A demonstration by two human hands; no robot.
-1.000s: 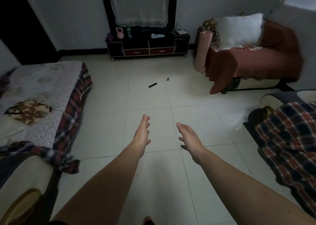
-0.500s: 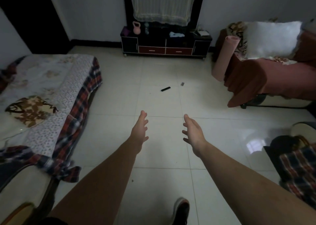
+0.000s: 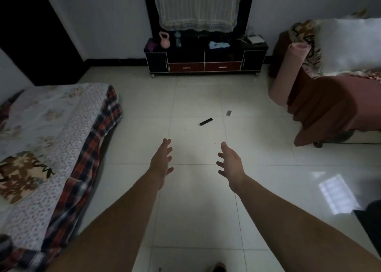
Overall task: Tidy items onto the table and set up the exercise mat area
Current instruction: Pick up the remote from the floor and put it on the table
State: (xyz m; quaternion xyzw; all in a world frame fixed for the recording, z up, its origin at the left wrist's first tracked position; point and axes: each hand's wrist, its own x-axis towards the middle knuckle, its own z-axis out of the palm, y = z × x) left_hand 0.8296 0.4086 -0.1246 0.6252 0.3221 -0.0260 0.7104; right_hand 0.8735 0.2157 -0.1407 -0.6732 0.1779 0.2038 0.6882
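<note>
A black remote lies on the white tiled floor, with a small grey item just to its right. A rolled pink exercise mat leans against the sofa at the right. A pink kettlebell stands on the low dark TV table by the far wall. My left hand and my right hand reach forward above the floor, fingers relaxed, holding nothing. Both are short of the remote.
A bed with a floral cover and plaid blanket fills the left side. A sofa draped in brown cloth with a white pillow sits at the right. A light blue cloth and a white box lie on the table.
The view has moved forward and swung left; the table, mat and remote appear nearer. Both hands stay stretched out in front, spread slightly wider apart.
</note>
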